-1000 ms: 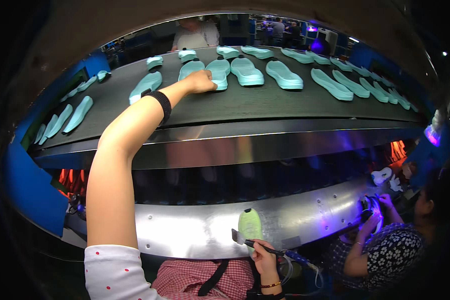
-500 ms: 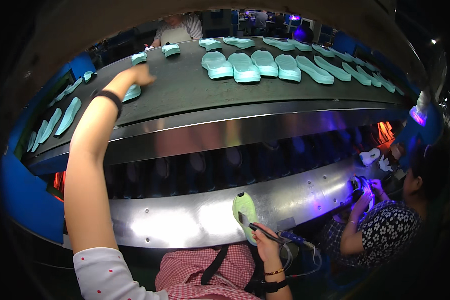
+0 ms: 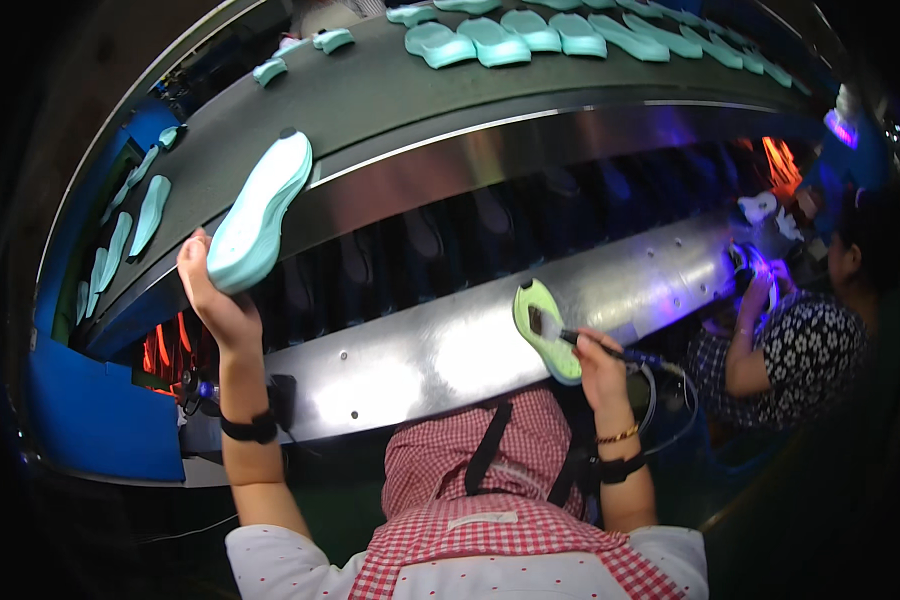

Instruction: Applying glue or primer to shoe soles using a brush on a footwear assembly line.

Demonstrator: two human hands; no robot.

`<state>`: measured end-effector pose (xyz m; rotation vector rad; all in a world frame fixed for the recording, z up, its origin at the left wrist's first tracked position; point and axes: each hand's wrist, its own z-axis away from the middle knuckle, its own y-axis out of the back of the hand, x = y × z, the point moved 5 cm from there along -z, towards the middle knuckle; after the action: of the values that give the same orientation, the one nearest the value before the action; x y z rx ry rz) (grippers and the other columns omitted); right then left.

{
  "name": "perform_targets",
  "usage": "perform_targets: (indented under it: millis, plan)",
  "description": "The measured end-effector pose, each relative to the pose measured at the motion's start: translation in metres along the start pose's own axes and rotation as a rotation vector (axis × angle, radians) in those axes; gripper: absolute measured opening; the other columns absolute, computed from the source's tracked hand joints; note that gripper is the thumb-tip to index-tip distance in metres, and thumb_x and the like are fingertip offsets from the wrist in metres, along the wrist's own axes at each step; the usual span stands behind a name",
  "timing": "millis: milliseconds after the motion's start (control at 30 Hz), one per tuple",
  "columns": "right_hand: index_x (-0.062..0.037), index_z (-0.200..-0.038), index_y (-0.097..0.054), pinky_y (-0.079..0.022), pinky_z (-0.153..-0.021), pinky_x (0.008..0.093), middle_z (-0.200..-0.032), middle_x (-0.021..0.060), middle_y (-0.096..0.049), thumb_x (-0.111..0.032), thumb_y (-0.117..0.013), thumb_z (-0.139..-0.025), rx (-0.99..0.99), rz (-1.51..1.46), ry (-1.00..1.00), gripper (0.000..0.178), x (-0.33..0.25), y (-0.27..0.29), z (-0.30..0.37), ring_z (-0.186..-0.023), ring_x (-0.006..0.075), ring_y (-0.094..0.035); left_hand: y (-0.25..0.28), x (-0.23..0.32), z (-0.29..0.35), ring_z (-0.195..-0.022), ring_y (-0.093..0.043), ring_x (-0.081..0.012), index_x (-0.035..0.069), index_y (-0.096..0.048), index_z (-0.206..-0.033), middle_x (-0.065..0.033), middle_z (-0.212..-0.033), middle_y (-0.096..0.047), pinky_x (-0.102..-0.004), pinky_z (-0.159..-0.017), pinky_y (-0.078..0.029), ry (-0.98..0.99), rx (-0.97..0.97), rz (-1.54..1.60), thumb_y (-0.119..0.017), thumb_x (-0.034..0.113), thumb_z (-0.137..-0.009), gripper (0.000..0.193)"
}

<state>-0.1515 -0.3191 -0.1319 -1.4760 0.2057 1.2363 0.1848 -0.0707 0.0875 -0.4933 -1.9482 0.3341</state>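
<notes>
The left hand (image 3: 217, 298) grips a turquoise sole (image 3: 262, 210) by its near end beside the belt (image 3: 370, 112), while the right hand (image 3: 603, 372) pinches a brush (image 3: 582, 339) over a green sole (image 3: 544, 352) on the steel ledge (image 3: 425, 365), where light, even strokes seem best.

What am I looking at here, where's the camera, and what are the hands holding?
There is no robot here, just a person's two bare hands. The view comes from a camera on the person's head, looking down; its fisheye lens bends straight edges. The left hand grips a teal shoe sole by its near end. The right hand holds a black-handled brush over a yellow-green shoe sole lying on a metal bench. Beyond, more teal soles lie on a dark conveyor belt. The co-worker at the right is a separate person.
</notes>
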Motion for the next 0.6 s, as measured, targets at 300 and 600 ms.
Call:
perform_targets:
  millis: [300,600]
  plan:
    - [0.0031,-0.099,-0.057,-0.044,-0.077,0.0268,-0.092,0.0093,-0.06,-0.004,-0.056,-0.081,0.017,0.012,0.055,0.02,-0.002,0.002,0.002,-0.084,0.0159,-0.056,0.046,-0.072,0.136,-0.1,-0.053,-0.0319,-0.003,-0.024,-0.131,-0.0199,-0.111,-0.052,-0.0433,-0.082,-0.047,1.043,-0.654,0.666,-0.052,0.042,-0.077,0.075]
    - [0.0049,-0.098,-0.057,-0.044,-0.08,0.0271,-0.091,0.0106,-0.061,-0.001,-0.057,-0.078,-0.226,-0.004,-0.078,0.02,0.01,-0.06,0.031,-0.085,0.0163,-0.057,0.009,-0.138,0.25,-0.117,-0.038,-0.0392,0.004,-0.024,-0.134,-0.0235,-0.13,-0.035,-0.0497,-0.098,-0.031,1.345,-0.723,0.834,-0.033,0.066,-0.078,0.085]
